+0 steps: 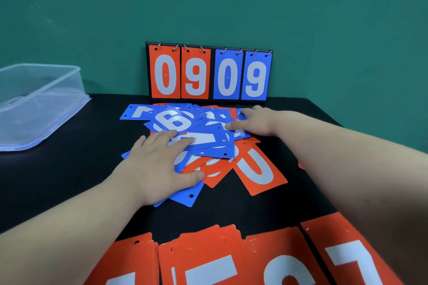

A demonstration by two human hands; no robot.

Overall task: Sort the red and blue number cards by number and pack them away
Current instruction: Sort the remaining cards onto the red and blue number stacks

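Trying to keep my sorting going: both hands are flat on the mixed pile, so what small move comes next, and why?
Probably draw the red 0 card out with the right hand: it lies nearly uncovered at the near edge of the pile, and the red stacks in front suggest reds being sorted first.

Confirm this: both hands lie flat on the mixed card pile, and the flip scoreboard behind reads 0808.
Wrong digits: in the head view the flip scoreboard reads 0909, not 0808. The left hand and right hand do lie flat on the mixed card pile.
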